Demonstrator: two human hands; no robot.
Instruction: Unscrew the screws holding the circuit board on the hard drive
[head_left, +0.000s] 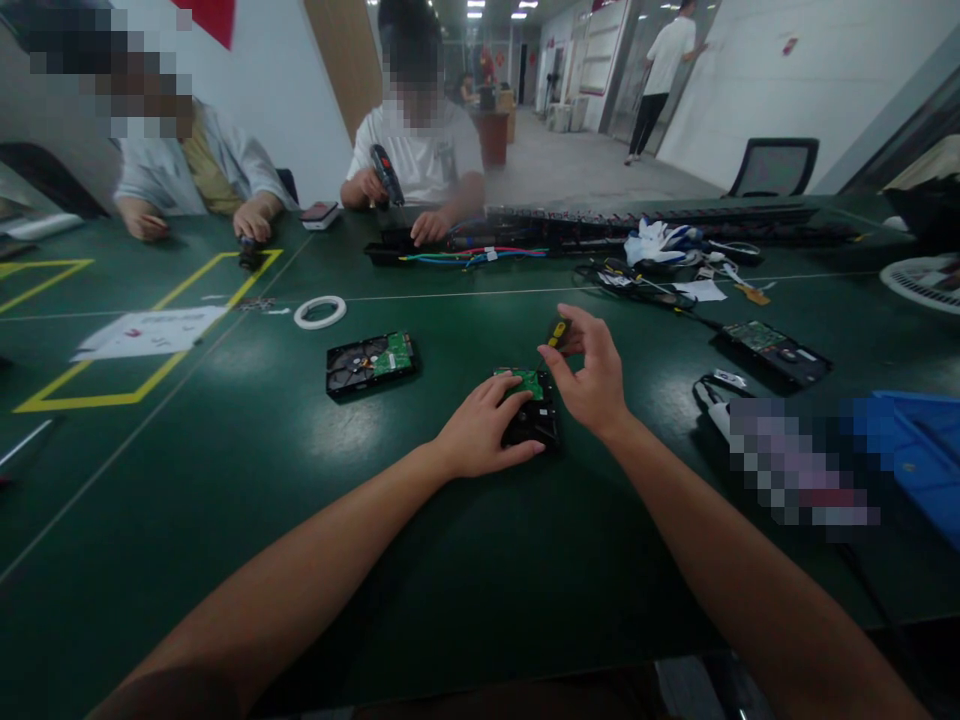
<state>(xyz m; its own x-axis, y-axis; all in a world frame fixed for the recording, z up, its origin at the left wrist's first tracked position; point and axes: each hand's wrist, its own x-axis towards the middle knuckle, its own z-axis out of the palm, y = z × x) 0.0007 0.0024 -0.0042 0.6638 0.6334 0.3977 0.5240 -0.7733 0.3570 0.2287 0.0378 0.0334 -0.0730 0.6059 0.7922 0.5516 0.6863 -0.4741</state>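
Note:
A hard drive (541, 425) with a green circuit board lies on the green table (420, 560) in front of me. My left hand (491, 425) rests on its left part, fingers spread over the board and the thumb along its near edge. Just above the drive's right side, my right hand (592, 365) grips a small black and yellow screwdriver (558, 333) between thumb and fingers. Its tip is too small to make out near the board. A second hard drive (371, 364) lies to the left, board side up.
Another drive (772, 352) with a cable, a blurred pinkish object (802, 465) and a blue tray (915, 450) are at right. White tape roll (320, 312) and paper (154, 332) lie left. Across the table, a person holds a power tool (386, 175) beside wired black parts (480, 250).

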